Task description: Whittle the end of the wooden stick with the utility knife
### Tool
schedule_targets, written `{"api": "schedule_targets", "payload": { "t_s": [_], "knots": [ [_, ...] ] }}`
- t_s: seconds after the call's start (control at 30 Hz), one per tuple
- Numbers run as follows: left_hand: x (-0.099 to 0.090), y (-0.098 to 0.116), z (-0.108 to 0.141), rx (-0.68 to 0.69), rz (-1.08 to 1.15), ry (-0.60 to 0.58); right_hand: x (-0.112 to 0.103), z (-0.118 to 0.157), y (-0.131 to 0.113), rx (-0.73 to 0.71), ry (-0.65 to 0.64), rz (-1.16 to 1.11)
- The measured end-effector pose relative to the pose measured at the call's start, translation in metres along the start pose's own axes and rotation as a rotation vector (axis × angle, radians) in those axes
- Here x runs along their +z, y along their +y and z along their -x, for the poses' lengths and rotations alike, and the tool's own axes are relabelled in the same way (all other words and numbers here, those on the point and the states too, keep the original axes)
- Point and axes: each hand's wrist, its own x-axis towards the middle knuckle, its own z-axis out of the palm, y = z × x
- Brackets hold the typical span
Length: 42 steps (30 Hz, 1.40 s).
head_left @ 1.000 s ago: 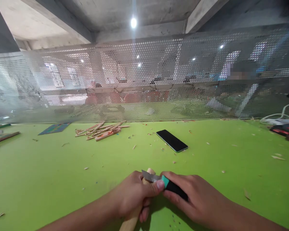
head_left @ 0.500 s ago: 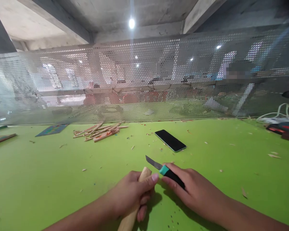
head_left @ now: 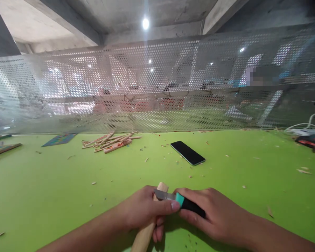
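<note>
My left hand [head_left: 144,206] is closed round a pale wooden stick [head_left: 143,238], whose rounded top end pokes out above the fingers. In my right hand [head_left: 212,213] is a utility knife [head_left: 193,207] with a black and teal handle. Its grey blade lies across the stick just below the top end, pointing left. My left thumb reaches over to the teal collar of the knife, by the base of the blade. The lower end of the stick runs out of view at the bottom edge.
A black phone [head_left: 188,153] lies on the green table [head_left: 68,196] beyond my hands. Behind it to the left are a pile of wood strips [head_left: 109,141] and a patterned card [head_left: 59,139]. Shavings are scattered about. A perforated metal screen [head_left: 157,84] stands along the back; a white cable [head_left: 308,122] lies right.
The knife has come down and left, so its blade now rests across the stick instead of hovering above and right of it. My left thumb has moved against the knife.
</note>
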Motion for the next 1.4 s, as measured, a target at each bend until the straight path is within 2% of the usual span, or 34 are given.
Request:
{"api": "schedule_targets", "payload": {
  "t_s": [0.2,0.4,0.6,0.67,0.83,1.1,1.2,1.4],
  "knots": [
    [0.003,0.000,0.000,0.011,-0.047,0.021,-0.002,0.000,-0.001,-0.003,-0.019,0.015],
    [0.009,-0.002,-0.001,0.101,-0.030,0.085,0.003,0.002,-0.002,0.022,0.054,0.024],
    [0.016,-0.002,-0.002,0.043,-0.009,0.212,0.001,-0.004,0.001,0.218,0.145,-0.123],
    [0.015,-0.001,-0.002,0.047,0.022,0.205,-0.002,-0.005,0.001,0.227,0.157,-0.125],
    [0.008,0.000,-0.002,0.016,0.034,0.145,-0.007,-0.004,-0.003,0.163,0.086,-0.101],
    [0.008,0.006,0.000,-0.008,-0.005,0.101,-0.003,-0.003,0.000,0.048,-0.009,-0.020],
    [0.009,0.005,0.000,0.013,-0.036,0.078,-0.001,-0.003,0.000,0.057,0.014,-0.013],
    [0.016,0.000,-0.001,0.025,-0.089,0.208,-0.002,-0.007,0.001,0.232,0.140,-0.087]
  ]
}}
